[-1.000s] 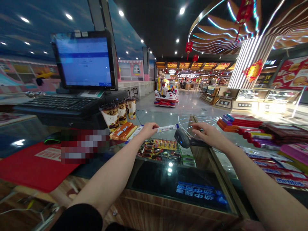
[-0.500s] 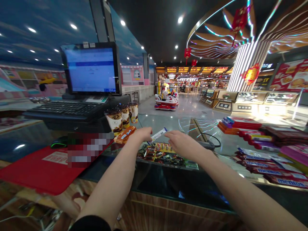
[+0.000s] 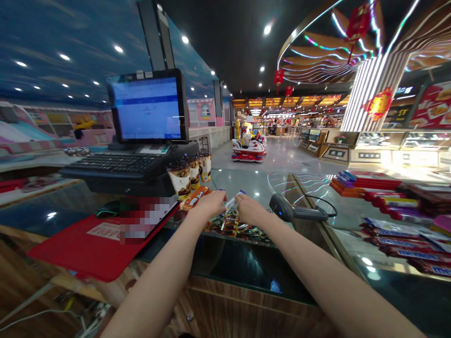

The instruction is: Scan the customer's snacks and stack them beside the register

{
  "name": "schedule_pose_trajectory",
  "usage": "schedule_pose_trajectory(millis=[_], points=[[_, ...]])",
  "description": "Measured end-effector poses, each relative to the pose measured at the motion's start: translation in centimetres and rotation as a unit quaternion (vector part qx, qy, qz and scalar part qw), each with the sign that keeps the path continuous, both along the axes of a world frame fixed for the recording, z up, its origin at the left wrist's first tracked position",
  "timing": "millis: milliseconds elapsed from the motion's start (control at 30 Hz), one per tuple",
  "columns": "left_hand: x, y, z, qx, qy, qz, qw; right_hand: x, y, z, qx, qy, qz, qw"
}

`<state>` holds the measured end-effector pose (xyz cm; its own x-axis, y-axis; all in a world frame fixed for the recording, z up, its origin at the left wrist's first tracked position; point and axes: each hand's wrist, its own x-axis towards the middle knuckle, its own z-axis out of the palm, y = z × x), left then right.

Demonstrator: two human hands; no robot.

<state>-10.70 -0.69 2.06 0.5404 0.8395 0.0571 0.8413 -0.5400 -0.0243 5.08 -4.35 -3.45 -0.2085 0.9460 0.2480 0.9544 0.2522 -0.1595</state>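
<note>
My left hand (image 3: 212, 204) is closed, its fingertips pinching the lower left end of a slim white-and-blue wrapped candy stick (image 3: 230, 203). On the other side, my right hand (image 3: 251, 209) has its fingers bent in around the upper right part of the stick, covering some of it. Both hands hover over a spread of small colourful wrapped sweets (image 3: 230, 226) on the glass counter. Just left of my left hand lies an orange snack packet (image 3: 195, 198). Exact finger contact on the stick is partly hidden.
Several brown-and-white cups (image 3: 180, 179) stand by the keyboard (image 3: 109, 164) and monitor (image 3: 148, 110). A black barcode scanner (image 3: 296, 211) lies right of my right hand. Mentos packs (image 3: 398, 239) fill the right side. A red mat (image 3: 81, 253) bears a mouse (image 3: 107, 210).
My right hand has moved left and closed on the upper end of the candy stick. The view has turned slightly left, and the barcode scanner has come into sight.
</note>
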Motion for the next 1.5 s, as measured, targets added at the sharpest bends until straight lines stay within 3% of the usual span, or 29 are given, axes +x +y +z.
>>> schedule_pose_trajectory(millis=[267,533,1133,1500], points=[[-3.7,-1.6,-2.3,0.101,-0.031,-0.094,0.99,-0.1,1.1,-1.1,-0.007,0.013,-0.034,0.999],[-5.8,-2.5,-3.5,0.149,-0.055,-0.139,0.977,-1.1,2.3,-0.8,0.0,0.015,0.003,1.0],[-7.0,-2.4,-4.1,0.145,-0.117,-0.128,0.974,-2.1,2.1,-0.8,-0.011,0.022,0.031,0.999],[-6.6,-2.9,-3.3,0.138,-0.11,-0.118,0.977,-2.1,2.0,-0.7,-0.02,0.028,0.019,0.999]])
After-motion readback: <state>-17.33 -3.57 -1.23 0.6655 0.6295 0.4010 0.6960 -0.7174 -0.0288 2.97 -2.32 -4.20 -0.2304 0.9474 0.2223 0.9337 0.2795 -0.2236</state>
